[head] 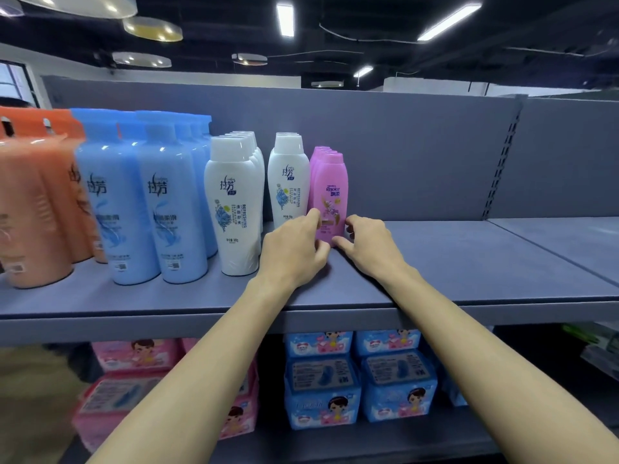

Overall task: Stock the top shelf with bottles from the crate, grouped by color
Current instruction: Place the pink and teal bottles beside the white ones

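We had the front pink bottle [330,192] upright on the top shelf [469,262], beside the white bottles [234,202]. Our left hand [294,249] pinched its base; our right hand [366,246] touched it, fingers loosely curled. It looked light, stiff and slick, best gripped at mid-body.

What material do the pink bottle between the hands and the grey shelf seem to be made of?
Pink bottle: it looks like opaque plastic with a smooth, slightly glossy finish, since soft light reflections show on its cap and shoulder; the printed front label may be a film.
Grey shelf: probably painted metal with a matt finish, judging by its thin, flat board, dull even surface and the slotted upright at the back.
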